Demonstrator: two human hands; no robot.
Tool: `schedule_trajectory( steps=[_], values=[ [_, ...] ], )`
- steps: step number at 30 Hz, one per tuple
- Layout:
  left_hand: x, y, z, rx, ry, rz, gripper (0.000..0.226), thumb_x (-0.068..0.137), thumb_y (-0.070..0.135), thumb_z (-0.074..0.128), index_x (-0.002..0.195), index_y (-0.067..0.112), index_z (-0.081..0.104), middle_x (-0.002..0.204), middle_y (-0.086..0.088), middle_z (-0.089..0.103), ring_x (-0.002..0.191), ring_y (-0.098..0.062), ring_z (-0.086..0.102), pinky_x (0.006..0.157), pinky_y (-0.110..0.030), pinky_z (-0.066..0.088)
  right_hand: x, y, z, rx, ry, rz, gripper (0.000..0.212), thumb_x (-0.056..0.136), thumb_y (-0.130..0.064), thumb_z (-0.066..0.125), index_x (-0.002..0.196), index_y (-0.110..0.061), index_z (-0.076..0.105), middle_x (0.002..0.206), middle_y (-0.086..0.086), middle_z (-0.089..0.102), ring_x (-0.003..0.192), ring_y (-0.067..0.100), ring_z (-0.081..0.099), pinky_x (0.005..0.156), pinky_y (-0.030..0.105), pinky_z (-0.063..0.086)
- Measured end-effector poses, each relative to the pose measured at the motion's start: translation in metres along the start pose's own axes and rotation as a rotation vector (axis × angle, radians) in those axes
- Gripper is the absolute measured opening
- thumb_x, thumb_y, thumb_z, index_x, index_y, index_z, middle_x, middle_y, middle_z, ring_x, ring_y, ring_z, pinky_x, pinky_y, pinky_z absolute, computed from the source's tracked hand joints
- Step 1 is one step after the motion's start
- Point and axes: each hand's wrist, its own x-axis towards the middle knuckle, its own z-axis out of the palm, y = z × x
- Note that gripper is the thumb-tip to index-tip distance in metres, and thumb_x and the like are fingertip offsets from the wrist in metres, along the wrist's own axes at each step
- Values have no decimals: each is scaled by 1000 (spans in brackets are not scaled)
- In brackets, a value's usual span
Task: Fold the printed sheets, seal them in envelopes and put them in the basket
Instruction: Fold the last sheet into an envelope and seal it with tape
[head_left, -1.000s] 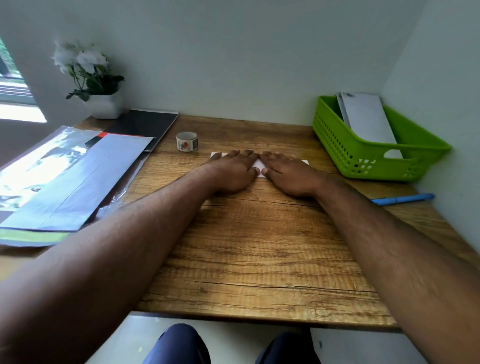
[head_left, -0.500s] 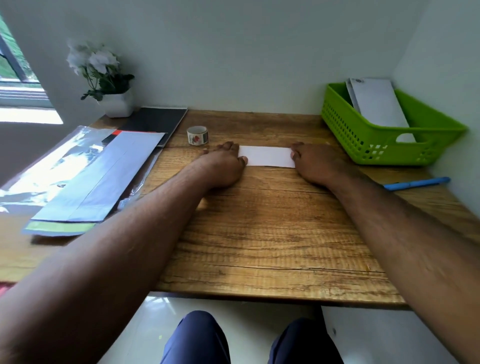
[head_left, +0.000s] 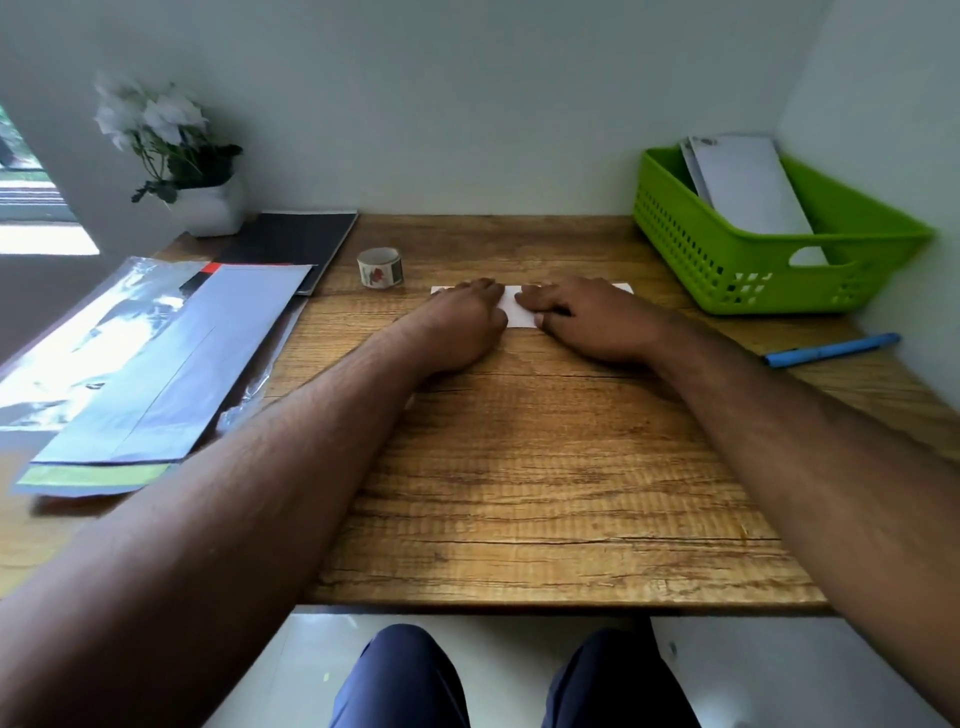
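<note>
1. The desk (head_left: 545, 467) is wood-grain board in warm brown with dark streaks, pushed into a corner between a pale back wall (head_left: 467, 104) and a pale side wall on the right. A window (head_left: 26, 197) shows at the far left edge, bright with daylight.
2. A folded white sheet (head_left: 517, 312) lies flat on the desk toward the back, at the middle. The left hand (head_left: 465, 327) and the right hand (head_left: 587, 322) both rest palm down on it, fingers stretched nearly flat and pressing the paper, gripping nothing. A strip of paper shows between the hands, and its ends peek out beyond them.
3. A green slotted basket (head_left: 727, 260) stands in the back right corner, well apart from the sheet. White envelopes (head_left: 748, 187) lean inside it, sticking up over the far rim.
4. A blue pen (head_left: 831, 351) lies near the right edge, in front of the basket.
5. A small roll of patterned tape (head_left: 380, 267) stands just left of the sheet (apart from it).
6. At left lies a stack of shiny plastic sleeves (head_left: 156, 358) with a green strip at the near end, overlapping a black folder (head_left: 296, 239).
7. A white pot of white flowers (head_left: 208, 202) stands in the back left corner.
8. No writing is readable anywhere; the tape's print is too small to make out.
9. Knees in dark blue trousers (head_left: 410, 680) show under the desk's near edge.
</note>
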Motion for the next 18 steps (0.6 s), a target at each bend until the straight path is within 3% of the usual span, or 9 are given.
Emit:
schedule_trajectory(
  steps=[2,8,12,15,18],
  values=[
    [1,0,0,8,-4,-6,53,102,26,30,153,15,20,160,-5,20,146,-21,21,116,-35,18,-6,9,-5,-40,-13,7,45,97,-20,43,142,-23,41,153,-3,33,139,15,33,107,20,22],
    [4,-4,0,-9,-48,-17,55,102,26,32,154,20,15,162,-2,14,148,-20,15,119,-40,14,-14,40,-17,-143,31,224,52,93,-9,42,143,-23,39,150,5,38,134,25,40,109,31,30],
    [6,0,1,-4,-50,-28,55,101,24,34,154,19,16,161,-3,15,148,-21,15,120,-41,14,-2,14,-5,-155,240,157,46,92,-9,42,137,-17,48,143,9,48,129,27,46,106,34,37],
    [5,1,0,-34,-33,-30,54,101,25,35,152,18,20,160,-5,21,146,-21,20,118,-41,17,10,-13,14,-18,75,20,43,100,-25,37,142,-19,40,148,5,42,135,22,40,109,34,30],
    [4,-2,1,-22,-53,-36,55,101,26,33,153,20,16,161,-2,15,148,-21,14,119,-42,13,11,-3,14,-127,-59,44,52,102,-36,29,150,-18,22,158,1,21,145,17,19,118,35,12]
  ],
)
